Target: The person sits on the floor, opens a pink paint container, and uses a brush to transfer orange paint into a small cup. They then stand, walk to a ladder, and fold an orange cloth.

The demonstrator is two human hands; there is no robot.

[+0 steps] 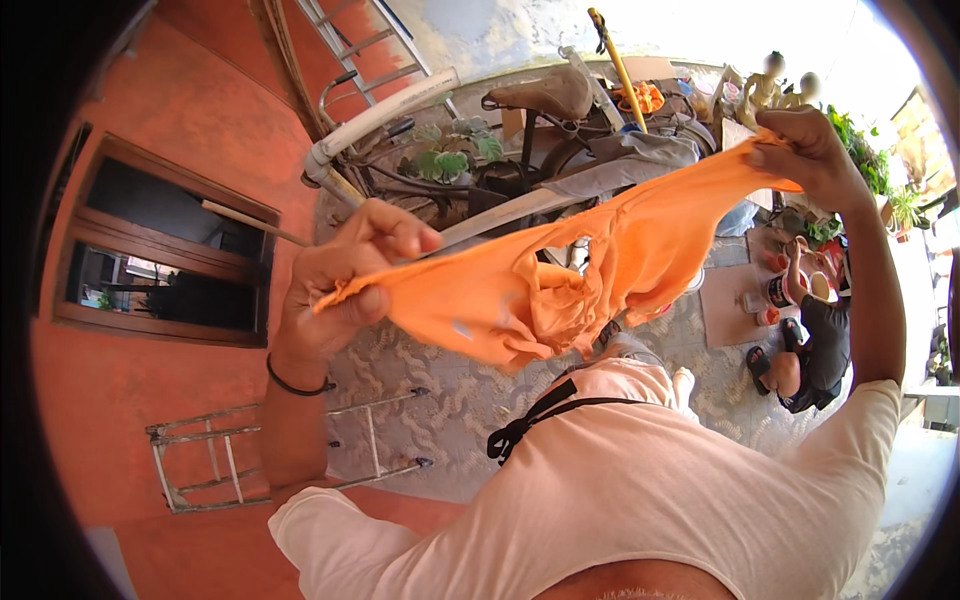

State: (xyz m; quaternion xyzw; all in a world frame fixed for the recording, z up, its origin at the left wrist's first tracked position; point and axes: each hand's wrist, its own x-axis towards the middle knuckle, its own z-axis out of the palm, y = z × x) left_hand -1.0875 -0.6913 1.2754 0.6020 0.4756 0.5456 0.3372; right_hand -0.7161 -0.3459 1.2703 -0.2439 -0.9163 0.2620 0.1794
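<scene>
An orange cloth (pixel 640 250) with a hole and ragged edges is stretched between my raised hands, its middle sagging in folds. My left hand (pixel 335 270) pinches one corner between thumb and fingers. My right hand (pixel 815 165), higher and farther right, is closed on the other end. A thin wooden stick (pixel 255 222) sticks out behind my left hand; whether that hand grips it as well, I cannot tell. A black band circles my left wrist.
An orange wall with a brown-framed window (pixel 170 245) rises on the left, a ladder (pixel 220 460) below it. Ahead stands a bicycle with a worn saddle (pixel 540 95), beside potted plants and a yellow pole (pixel 618 70). At right, a person (pixel 825 345) crouches by paint buckets (pixel 778 290).
</scene>
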